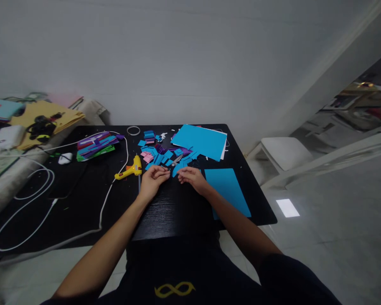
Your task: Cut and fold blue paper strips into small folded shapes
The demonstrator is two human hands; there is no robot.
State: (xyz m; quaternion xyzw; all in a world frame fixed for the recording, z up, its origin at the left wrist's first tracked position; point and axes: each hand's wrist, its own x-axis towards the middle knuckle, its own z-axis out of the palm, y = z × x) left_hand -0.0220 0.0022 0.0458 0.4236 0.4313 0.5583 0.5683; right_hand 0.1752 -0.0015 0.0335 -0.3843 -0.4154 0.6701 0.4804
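Note:
My left hand [153, 181] is over the middle of the black table, thumb and fingers closed together. A thin dark sliver seems to stick out at its fingertips, too small to make out. Across a narrow gap, my right hand [193, 178] has its fingers curled and pinched beside a blue paper piece [174, 171]; I cannot tell whether it grips anything. Just beyond both hands lie scissors [177, 160] among cut blue paper pieces [158, 158] and a few pink paper pieces [147, 156]. A yellow glue gun [130, 169] rests left of my left hand.
Large blue sheets [200, 141] lie at the back, and another blue sheet [227, 190] is under my right forearm. Bundled coloured strips [98, 145], a white cable [106, 199] and a phone [65, 183] occupy the left. A white chair [281, 153] stands right of the table.

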